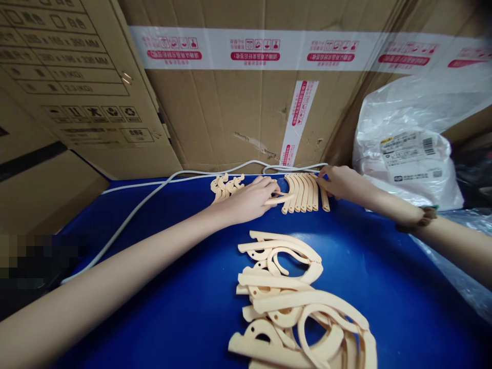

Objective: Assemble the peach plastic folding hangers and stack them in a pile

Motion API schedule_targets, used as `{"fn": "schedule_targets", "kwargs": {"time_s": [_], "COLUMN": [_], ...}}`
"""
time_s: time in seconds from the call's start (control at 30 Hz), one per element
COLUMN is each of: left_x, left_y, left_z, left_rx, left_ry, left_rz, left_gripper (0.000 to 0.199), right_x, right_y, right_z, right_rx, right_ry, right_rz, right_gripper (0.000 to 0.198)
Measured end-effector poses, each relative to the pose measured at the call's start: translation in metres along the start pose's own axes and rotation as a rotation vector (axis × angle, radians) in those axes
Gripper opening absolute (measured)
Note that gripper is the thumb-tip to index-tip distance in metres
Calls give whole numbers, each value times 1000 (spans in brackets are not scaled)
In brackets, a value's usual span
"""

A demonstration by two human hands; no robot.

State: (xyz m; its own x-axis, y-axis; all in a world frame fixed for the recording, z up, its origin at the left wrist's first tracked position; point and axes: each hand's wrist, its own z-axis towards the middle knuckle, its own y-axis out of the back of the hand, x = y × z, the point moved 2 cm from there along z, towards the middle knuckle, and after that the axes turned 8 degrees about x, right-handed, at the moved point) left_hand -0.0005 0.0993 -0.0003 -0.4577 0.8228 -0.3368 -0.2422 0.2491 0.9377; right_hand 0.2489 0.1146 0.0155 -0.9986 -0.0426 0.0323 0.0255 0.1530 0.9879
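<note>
My left hand [255, 197] is at the far part of the blue table, its fingers closed on a cream plastic hanger arm [282, 199] that points right. A row of several curved hanger arms [302, 192] lies side by side just beyond it. At the right end of the row, my right hand [338, 182] has its fingertips pinched at the top of a separate hanger arm [325, 200]. Left of my left hand lie several small hanger hooks [223, 187], partly covered by the hand. Nearer to me is a pile of folded cream hangers [303, 312], overlapping one another.
Cardboard boxes [230, 113] stand behind the blue table [172, 307]. A white cable [130, 238] runs along the back edge and down the left side. A white plastic bag [407, 143] with a label sits at the right back, beside clear plastic wrap [453, 266].
</note>
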Motion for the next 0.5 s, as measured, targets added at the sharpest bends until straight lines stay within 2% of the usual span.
{"fn": "schedule_targets", "kwargs": {"time_s": [0.2,0.5], "left_x": [4,11], "left_y": [-2,0], "left_z": [3,-2], "left_rx": [-23,-52], "left_ry": [-34,58], "left_rz": [-8,1], "left_gripper": [33,24], "right_x": [-6,-8], "right_y": [-4,-7], "right_z": [4,1], "right_rx": [-40,-46], "right_ry": [24,58], "right_rz": [84,209], "right_gripper": [29,31]}}
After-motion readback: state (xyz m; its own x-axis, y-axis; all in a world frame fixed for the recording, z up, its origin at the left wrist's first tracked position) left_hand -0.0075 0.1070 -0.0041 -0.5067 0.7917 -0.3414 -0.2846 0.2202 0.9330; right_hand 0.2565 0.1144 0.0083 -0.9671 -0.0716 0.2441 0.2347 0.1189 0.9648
